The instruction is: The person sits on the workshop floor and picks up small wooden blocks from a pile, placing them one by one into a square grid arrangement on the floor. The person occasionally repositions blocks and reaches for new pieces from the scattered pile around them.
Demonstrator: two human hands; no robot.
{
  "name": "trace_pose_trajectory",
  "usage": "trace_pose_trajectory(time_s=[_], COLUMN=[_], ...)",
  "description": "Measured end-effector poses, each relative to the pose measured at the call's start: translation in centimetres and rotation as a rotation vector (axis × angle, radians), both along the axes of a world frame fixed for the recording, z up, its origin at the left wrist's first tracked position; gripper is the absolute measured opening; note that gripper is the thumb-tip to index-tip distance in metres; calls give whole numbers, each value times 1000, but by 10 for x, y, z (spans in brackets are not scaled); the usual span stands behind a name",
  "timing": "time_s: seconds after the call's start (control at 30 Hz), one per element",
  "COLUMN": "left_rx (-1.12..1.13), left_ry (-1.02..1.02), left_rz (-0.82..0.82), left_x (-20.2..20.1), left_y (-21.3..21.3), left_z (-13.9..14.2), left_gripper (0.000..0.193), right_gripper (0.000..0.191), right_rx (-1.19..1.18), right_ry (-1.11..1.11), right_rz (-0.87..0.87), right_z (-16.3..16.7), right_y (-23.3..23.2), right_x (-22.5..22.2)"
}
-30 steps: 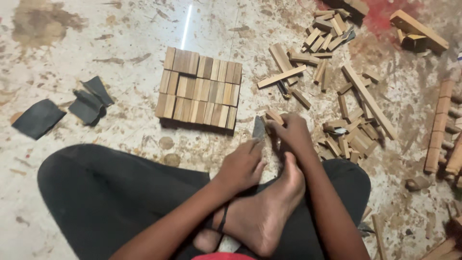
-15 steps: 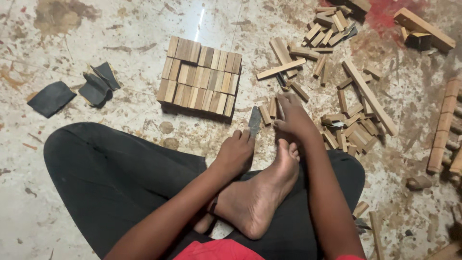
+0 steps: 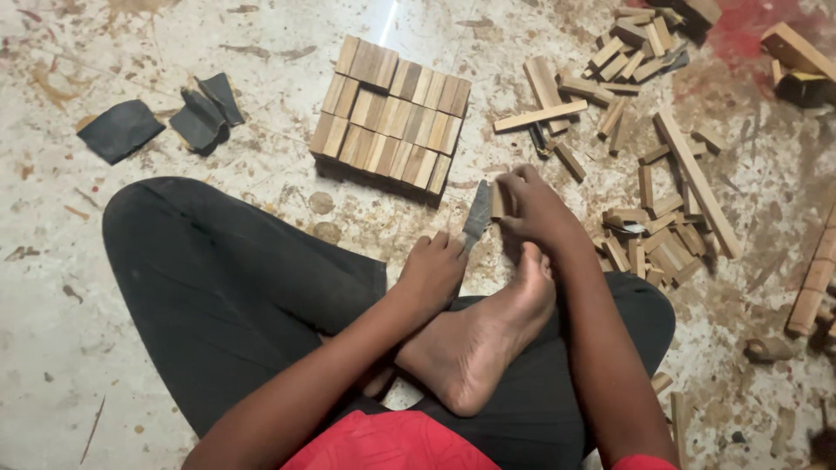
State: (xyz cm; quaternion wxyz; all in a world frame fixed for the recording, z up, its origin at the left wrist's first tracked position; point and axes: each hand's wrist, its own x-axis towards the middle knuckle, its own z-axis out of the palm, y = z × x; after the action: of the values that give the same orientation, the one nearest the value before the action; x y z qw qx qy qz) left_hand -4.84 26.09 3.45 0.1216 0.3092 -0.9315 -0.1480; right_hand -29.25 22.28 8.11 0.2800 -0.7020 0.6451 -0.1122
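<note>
Speckled, stained floor (image 3: 218,52) is lying under everything, and a person in black trousers and a red top is sitting on it with one bare foot (image 3: 488,335) crossed over a leg. Their left hand (image 3: 431,270) is closing around the bottom of a flat grey blade (image 3: 476,218), which is pointing up and away from the body. Their right hand (image 3: 535,209) is pinching a small wooden block (image 3: 498,198) with its fingers, and the block is sitting right against the side of the blade, near its top. Both hands are staying low, just in front of the foot's toes. Just beyond the hands, a neat stack of wooden blocks (image 3: 392,113) is lying in tidy rows, packed tight side by side. Off to the right hand's side, a messy pile of wood pieces (image 3: 653,235) is spreading over the floor, with short bits and some long thin sticks (image 3: 540,115) mixed in. Far over on the other side, near the bent knee, some dark folded sheets (image 3: 122,130) are lying on the floor, well apart from the hands; I cannot tell what they are made of. At the top corner on the right, a red patch (image 3: 749,35) is showing on the floor.
</note>
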Motion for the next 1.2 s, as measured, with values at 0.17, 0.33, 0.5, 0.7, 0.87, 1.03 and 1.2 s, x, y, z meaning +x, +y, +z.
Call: trace_pose_trajectory(time_s=[0.17,0.33,0.5,0.7,0.87,1.03,1.2], left_rx=[-86,-44,-42,-67,37,-30,2], left_ry=[15,-27,-53,-118,-204,-222,-240], left_rz=[56,-36,-35,-25,-72,-36,-20], left_x=[6,-1,-3,-8,-11,-14,-16], left_y=[6,5,1,4,7,11,18], left_z=[-3,-6,-1,7,8,1,-8], left_gripper=[19,24,45,35,25,25,20], right_gripper=[70,68,65,68,55,46,64], right_rx=[-66,-47,-41,-91,-3,16,-63], right_ry=[-121,-201,-107,-7,109,28,-139], right_rz=[38,-17,30,261,-50,50,247], right_z=[2,16,19,1,15,27,-5], right_y=[-1,-4,-10,-27,-46,-27,-27], right_x=[4,12,17,26,20,22,30])
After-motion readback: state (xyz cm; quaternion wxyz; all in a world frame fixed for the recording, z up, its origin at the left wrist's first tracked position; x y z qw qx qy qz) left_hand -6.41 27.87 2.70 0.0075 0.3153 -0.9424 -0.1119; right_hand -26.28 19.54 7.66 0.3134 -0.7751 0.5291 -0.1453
